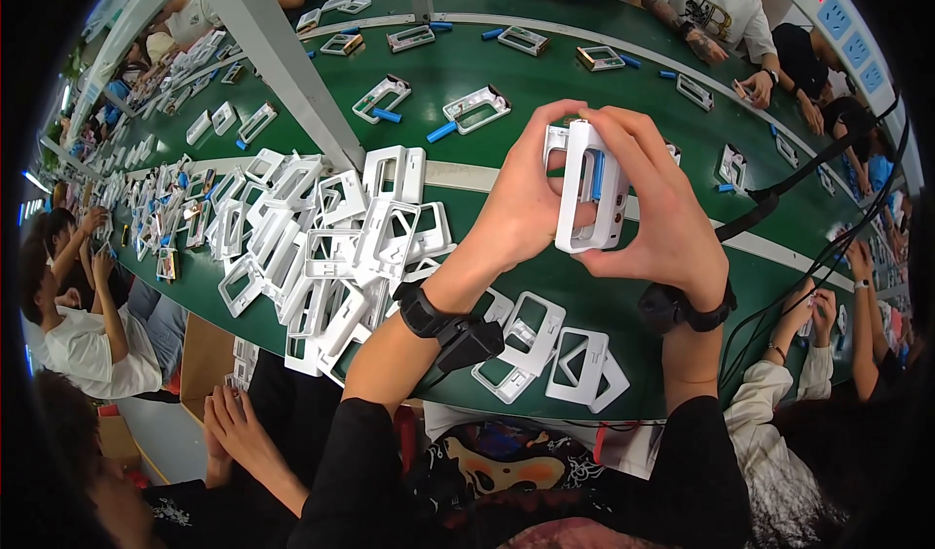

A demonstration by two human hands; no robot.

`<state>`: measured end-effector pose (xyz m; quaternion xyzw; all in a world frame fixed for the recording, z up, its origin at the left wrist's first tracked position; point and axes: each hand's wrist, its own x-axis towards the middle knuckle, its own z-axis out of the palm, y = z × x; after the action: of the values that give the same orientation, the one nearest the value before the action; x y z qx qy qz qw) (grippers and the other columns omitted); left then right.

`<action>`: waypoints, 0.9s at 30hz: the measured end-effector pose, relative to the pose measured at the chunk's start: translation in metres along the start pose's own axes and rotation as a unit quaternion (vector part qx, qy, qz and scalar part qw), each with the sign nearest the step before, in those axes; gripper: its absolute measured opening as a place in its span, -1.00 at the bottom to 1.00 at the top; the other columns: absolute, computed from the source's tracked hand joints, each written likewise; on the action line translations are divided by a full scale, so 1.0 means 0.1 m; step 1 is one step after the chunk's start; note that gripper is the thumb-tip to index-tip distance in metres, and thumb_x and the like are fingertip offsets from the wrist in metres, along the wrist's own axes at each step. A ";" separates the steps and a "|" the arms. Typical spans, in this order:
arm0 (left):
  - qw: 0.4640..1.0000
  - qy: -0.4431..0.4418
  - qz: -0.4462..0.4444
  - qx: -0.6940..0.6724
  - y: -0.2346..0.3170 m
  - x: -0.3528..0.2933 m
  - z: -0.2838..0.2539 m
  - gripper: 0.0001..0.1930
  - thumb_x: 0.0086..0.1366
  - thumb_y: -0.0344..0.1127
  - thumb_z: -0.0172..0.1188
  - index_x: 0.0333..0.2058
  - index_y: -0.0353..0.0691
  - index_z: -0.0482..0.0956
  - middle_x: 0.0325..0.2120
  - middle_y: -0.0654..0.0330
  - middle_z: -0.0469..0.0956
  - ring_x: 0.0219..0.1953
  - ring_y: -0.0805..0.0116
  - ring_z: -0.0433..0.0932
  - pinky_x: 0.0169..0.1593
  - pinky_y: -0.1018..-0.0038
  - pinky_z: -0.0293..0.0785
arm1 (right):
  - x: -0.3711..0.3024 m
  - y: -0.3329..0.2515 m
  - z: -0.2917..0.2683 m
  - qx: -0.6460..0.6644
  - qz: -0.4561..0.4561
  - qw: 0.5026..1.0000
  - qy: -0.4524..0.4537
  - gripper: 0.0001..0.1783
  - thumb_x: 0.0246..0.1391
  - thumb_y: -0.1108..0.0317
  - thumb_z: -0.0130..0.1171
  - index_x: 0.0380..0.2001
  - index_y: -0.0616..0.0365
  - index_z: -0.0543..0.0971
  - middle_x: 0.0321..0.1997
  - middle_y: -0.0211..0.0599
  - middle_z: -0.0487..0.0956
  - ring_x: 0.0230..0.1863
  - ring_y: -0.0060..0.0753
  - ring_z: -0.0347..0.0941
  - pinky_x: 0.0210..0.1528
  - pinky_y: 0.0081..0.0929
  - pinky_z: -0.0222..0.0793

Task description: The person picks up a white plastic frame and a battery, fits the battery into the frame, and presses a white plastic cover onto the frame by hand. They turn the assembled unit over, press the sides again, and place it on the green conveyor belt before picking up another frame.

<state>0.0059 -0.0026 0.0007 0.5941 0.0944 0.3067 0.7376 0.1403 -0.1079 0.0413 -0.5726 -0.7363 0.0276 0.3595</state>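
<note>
A white casing (575,184) is held up closest to the camera, on edge above the bench (438,74), with a blue cylinder (597,181) showing through its opening. The left hand (516,203) grips its left side, the right hand (674,208) its right; both sets of fingers are closed on it, curved around its top and bottom. Whether the white edge by the left fingertips is a separate part, I cannot tell.

From the left, a co-worker in a white shirt (102,349) sits at the bench, and another person's hands (242,437) are nearer, below the bench edge. Then comes a heaped pile of white frames (414,174), overlapping at all angles, beside a slanting grey post (282,62). Beyond, frames with blue cylinders (441,132) beside them lie spaced apart. Between the forearms, a few loose white frames (578,378) overlap. At the far right, black cables (857,247) hang below a white power strip (843,25).
</note>
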 end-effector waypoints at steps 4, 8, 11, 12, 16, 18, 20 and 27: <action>1.000 -0.004 -0.013 -0.009 -0.03 0.01 -0.02 -0.13 -0.12 -0.64 0.32 0.22 -0.15 0.18 -0.07 0.15 0.44 -0.06 0.26 0.56 -0.03 0.28 0.63 | 0.00 0.01 0.02 0.013 0.003 1.000 -0.006 0.09 -0.54 0.38 0.43 0.28 0.11 0.29 0.24 -0.10 0.28 0.20 0.02 0.33 0.16 -0.22 0.34; 1.000 -0.001 -0.021 -0.020 -0.03 0.02 -0.03 -0.14 -0.11 -0.65 0.30 0.22 -0.15 0.18 -0.06 0.15 0.44 -0.05 0.27 0.56 -0.01 0.29 0.61 | 0.02 0.04 0.02 0.008 -0.003 1.000 -0.012 0.10 -0.54 0.38 0.43 0.28 0.12 0.29 0.25 -0.10 0.28 0.20 0.02 0.33 0.18 -0.22 0.33; 1.000 0.005 -0.023 -0.020 -0.02 0.01 -0.02 -0.14 -0.11 -0.66 0.30 0.23 -0.15 0.19 -0.06 0.14 0.44 -0.05 0.27 0.56 0.00 0.29 0.60 | 0.02 0.05 0.02 0.014 -0.004 1.000 -0.020 0.11 -0.55 0.37 0.43 0.28 0.12 0.28 0.25 -0.10 0.28 0.20 0.01 0.33 0.19 -0.22 0.31; 0.999 0.007 -0.025 -0.019 -0.02 0.00 -0.02 -0.15 -0.09 -0.65 0.29 0.23 -0.16 0.19 -0.06 0.14 0.44 -0.05 0.27 0.56 0.00 0.30 0.60 | 0.02 0.05 0.02 0.019 0.003 1.000 -0.020 0.11 -0.55 0.36 0.43 0.29 0.12 0.28 0.25 -0.11 0.28 0.20 0.00 0.33 0.19 -0.23 0.31; 0.998 0.005 -0.049 -0.045 -0.01 0.02 -0.06 -0.20 -0.02 -0.63 0.28 0.24 -0.17 0.19 -0.05 0.14 0.45 -0.05 0.27 0.55 0.00 0.32 0.59 | 0.02 0.04 0.02 0.033 0.031 0.999 -0.025 0.12 -0.54 0.36 0.44 0.29 0.12 0.28 0.26 -0.12 0.28 0.20 -0.01 0.33 0.19 -0.24 0.31; 0.991 -0.007 -0.090 -0.097 0.00 0.03 -0.09 -0.23 0.04 -0.61 0.28 0.24 -0.18 0.19 -0.05 0.14 0.45 -0.04 0.27 0.55 -0.01 0.34 0.60 | 0.02 0.02 0.02 0.044 0.058 0.997 -0.034 0.12 -0.54 0.36 0.44 0.30 0.11 0.28 0.26 -0.13 0.28 0.20 -0.03 0.33 0.18 -0.25 0.31; 0.989 -0.003 -0.101 -0.107 0.01 0.03 -0.09 -0.25 0.07 -0.59 0.28 0.24 -0.19 0.19 -0.05 0.13 0.45 -0.04 0.27 0.55 -0.02 0.34 0.60 | 0.02 0.03 0.02 0.045 0.055 0.997 -0.031 0.12 -0.54 0.36 0.44 0.30 0.11 0.28 0.26 -0.13 0.28 0.20 -0.03 0.33 0.17 -0.25 0.32; 0.993 0.001 -0.085 -0.077 0.00 0.01 -0.07 -0.31 0.14 -0.56 0.28 0.24 -0.21 0.21 -0.04 0.11 0.45 -0.02 0.26 0.55 -0.05 0.36 0.61 | 0.01 0.02 0.02 0.055 0.053 0.997 -0.028 0.12 -0.54 0.36 0.44 0.30 0.11 0.28 0.25 -0.14 0.29 0.19 -0.05 0.34 0.16 -0.28 0.32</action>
<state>0.0031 0.0037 -0.0013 0.5251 0.1216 0.2501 0.8043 0.1410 -0.1055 0.0390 -0.5889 -0.7122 0.1034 0.3678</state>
